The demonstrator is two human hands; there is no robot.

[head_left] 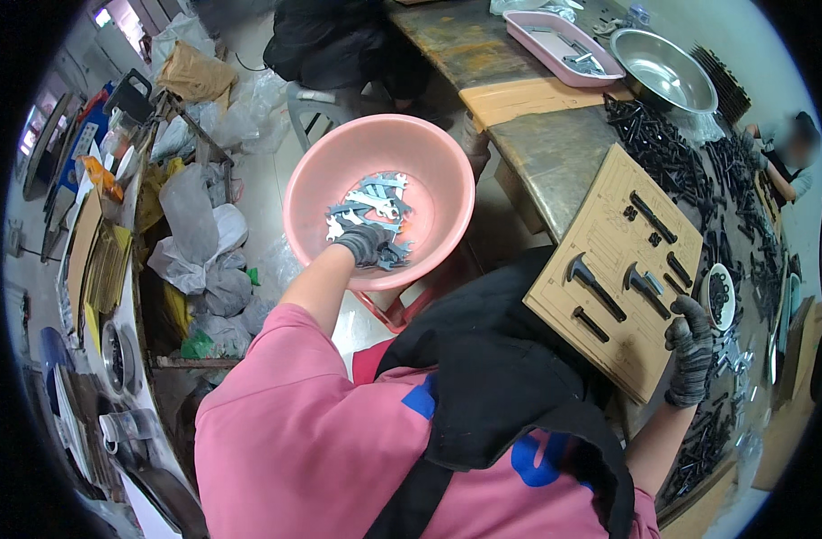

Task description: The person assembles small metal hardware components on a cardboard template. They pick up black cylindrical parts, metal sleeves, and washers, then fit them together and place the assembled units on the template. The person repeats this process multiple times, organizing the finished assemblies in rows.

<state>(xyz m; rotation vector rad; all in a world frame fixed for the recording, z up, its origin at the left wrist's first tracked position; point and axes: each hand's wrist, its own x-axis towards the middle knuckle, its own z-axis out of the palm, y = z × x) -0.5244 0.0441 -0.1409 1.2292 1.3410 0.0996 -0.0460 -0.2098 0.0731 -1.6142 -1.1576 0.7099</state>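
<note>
My left hand [364, 244], in a grey knit glove, reaches down into a pink plastic basin [305, 171] in front of me. It touches a loose pile of silver open-end wrenches [375, 199], and its fingertips are hidden among them. My right hand [689, 352], gloved in the same grey, hovers at the right edge of a brown board [564, 278], fingers loosely bent and apart, with nothing seen in them. On the board lie several black metal pieces, among them a hooked, hammer-shaped one [595, 286], a long rod [653, 217] and a short rod [590, 324].
Black metal parts [662, 153] heap along the worktable [546, 162]. A white bowl of small black pieces [719, 296] stands beside the board. Farther back are a pink tray [528, 40] and a steel bowl [622, 45]. Another person [788, 157] sits across. Plastic bags [199, 242] crowd the left.
</note>
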